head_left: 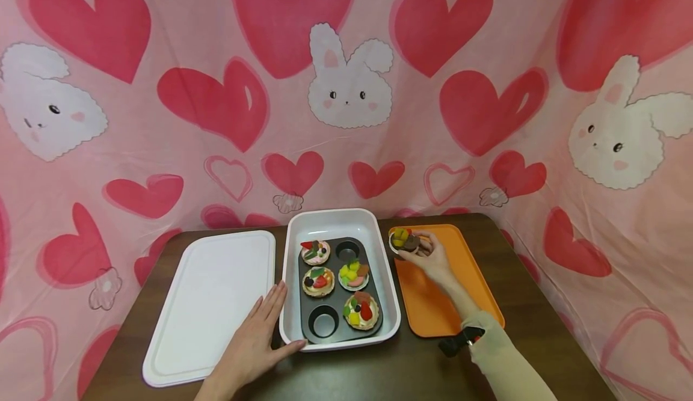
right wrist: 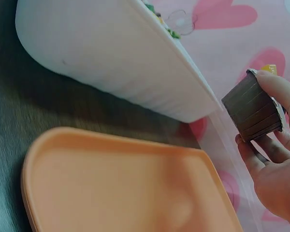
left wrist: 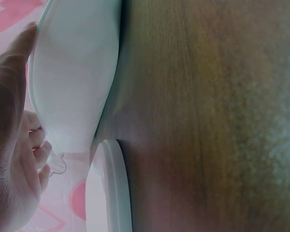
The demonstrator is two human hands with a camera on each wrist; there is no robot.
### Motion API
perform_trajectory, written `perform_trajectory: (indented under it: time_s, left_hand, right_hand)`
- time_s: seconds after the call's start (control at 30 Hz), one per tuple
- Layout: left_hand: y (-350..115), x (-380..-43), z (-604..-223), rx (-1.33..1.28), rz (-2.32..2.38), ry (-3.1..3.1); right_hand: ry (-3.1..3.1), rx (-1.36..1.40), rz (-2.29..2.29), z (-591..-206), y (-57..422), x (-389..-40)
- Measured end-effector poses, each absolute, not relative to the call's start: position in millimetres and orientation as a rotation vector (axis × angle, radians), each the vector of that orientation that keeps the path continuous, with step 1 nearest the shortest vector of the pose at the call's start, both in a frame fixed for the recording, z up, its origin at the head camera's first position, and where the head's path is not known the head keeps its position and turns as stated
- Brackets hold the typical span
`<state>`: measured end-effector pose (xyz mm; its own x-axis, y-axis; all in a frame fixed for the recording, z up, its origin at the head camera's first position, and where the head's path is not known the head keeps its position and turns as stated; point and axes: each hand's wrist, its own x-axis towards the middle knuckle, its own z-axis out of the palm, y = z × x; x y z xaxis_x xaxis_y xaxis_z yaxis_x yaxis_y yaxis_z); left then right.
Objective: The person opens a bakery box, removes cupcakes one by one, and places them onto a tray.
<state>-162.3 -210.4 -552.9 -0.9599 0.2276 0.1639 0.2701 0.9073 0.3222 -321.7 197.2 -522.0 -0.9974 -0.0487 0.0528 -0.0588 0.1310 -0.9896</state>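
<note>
Above the far end of the orange tray, my right hand point(head_left: 433, 257) pinches a toy tart point(head_left: 404, 240) between thumb and fingers. The right wrist view shows its brown pleated side point(right wrist: 253, 108); yellow and dark pieces top it. My left hand point(head_left: 260, 335) lies with straight fingers against the near-left rim of a white tub point(head_left: 289, 257). Inside the tub stands a dark muffin tin point(head_left: 343, 323). Its far-right cup point(head_left: 347, 249) and near-left cup point(head_left: 323, 321) hold nothing. Fruit-topped tarts fill the others, among them a strawberry one point(head_left: 361, 311) at the near right.
A white tray point(head_left: 216, 299) lies left of the tub. On the right lies the orange tray point(head_left: 428, 305), close beside the tub's wall. All stand on a dark wooden table point(head_left: 335, 377). A pink cloth with hearts and rabbits point(head_left: 346, 148) hangs behind the table and at both sides.
</note>
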Motion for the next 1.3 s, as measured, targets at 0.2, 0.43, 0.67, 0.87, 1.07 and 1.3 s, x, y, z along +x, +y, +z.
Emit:
perform_trajectory:
  time_s: [0.2,0.43,0.67,0.87,1.07,1.3]
  left_hand:
    - [-211,-160,-553,-0.406,-0.516,-2.912]
    - [-213,-161,-553,-0.428,-0.501,-2.857]
    - [-214,-160,-553,-0.423,-0.485,-2.869]
    - [-213,-160,-552,-0.424,-0.481,-2.908]
    - [-212,-159,-551,-0.427,-0.481,-2.903]
    - [-213,-161,-550,-0.443,-0.461,-2.874]
  right_hand:
    - [-2.400,0.061,1.997,-524,210,-325]
    - [-2.465,0.011,1.930,-523,224,-331]
    - [-2.388,0.021,1.938,-524,243,-340]
    - [-2.327,-0.070,1.995,-527,257,-345]
    - [-2.383,-0.133,1.925,-532,269,-354]
    - [-2.369,-0.213,1.833,-535,275,-367]
